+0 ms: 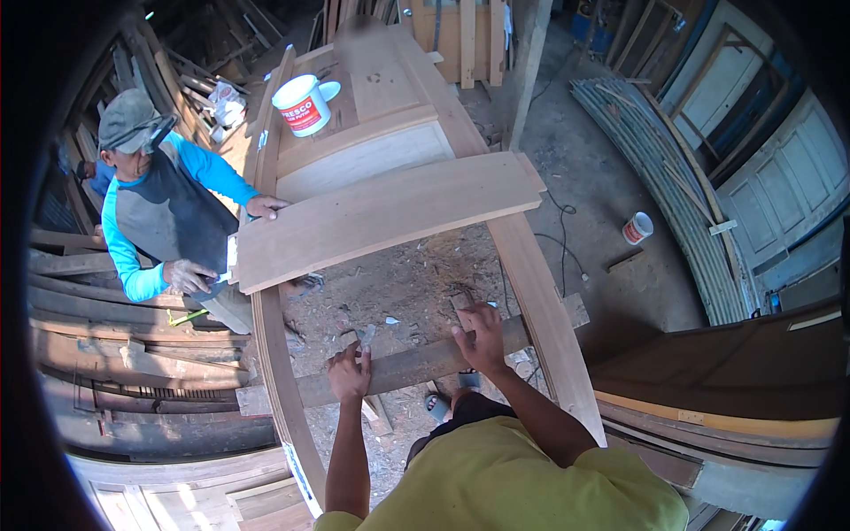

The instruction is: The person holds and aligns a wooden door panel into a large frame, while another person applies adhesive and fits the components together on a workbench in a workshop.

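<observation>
My left hand (350,372) is over the left part of a rough wooden crosspiece (416,366), fingers slightly bent and apart. Farther right, my right hand (481,338) is spread above the same crosspiece; whether either hand touches it I cannot tell. Neither palm shows anything in it. The crosspiece runs below a wooden door frame (542,305). Across the frame, ahead of my hands, lies a wide wooden panel (390,217) with one curved long edge. At its left end a co-worker (177,208) rests one hand on it and holds a putty knife (223,277) in the other.
A white putty bucket (301,104) stands on the far part of the frame, its lid (329,91) beside it. Another bucket (637,228) sits on the floor at right, near a cable (564,234). Corrugated sheets (651,190) lean beyond. Stacked timber (150,354) lies left.
</observation>
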The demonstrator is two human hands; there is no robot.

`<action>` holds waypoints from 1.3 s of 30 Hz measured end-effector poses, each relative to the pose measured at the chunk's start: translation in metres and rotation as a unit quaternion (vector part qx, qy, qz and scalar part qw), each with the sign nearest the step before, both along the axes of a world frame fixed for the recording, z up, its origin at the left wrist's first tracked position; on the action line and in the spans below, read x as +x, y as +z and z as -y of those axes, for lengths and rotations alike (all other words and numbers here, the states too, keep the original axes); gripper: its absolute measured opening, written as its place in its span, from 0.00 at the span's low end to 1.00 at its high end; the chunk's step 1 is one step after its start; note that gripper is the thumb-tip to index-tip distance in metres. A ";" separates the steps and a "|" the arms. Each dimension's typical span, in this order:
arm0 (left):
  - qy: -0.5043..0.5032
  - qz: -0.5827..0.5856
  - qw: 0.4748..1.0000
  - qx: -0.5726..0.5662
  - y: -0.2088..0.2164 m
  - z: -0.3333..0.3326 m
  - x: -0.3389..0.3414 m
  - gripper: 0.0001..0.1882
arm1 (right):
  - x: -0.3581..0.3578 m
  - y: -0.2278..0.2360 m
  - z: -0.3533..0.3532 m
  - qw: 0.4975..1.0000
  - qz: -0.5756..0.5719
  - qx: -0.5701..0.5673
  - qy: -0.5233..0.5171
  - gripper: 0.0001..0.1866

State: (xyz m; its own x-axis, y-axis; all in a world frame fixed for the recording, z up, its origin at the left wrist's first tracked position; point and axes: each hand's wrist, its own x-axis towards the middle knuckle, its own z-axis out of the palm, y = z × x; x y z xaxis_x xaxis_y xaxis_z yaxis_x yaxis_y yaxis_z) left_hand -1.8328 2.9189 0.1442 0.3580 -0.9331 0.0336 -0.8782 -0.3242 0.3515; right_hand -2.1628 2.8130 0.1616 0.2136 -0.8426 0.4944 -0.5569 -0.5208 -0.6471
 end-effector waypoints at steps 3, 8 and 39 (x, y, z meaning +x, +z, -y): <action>0.018 0.015 1.000 -0.009 0.007 -0.014 0.001 0.20 | -0.043 0.022 0.008 0.999 0.004 -0.001 -0.052 0.22; 0.023 0.015 0.999 0.031 0.000 -0.010 0.002 0.23 | -0.127 0.056 0.034 0.981 -0.082 -0.018 -0.177 0.22; 0.087 -0.042 0.995 0.016 0.016 -0.003 -0.005 0.26 | -0.156 0.008 0.075 0.972 -0.185 0.085 -0.116 0.35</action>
State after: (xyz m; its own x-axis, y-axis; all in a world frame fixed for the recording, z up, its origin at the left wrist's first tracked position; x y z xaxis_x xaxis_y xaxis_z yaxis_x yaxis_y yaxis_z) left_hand -1.8382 2.9222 0.1602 0.5148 -0.8567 -0.0323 -0.7754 -0.4813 0.4088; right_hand -2.3183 2.7377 0.1698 0.1445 -0.9524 0.2685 -0.8580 -0.2558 -0.4454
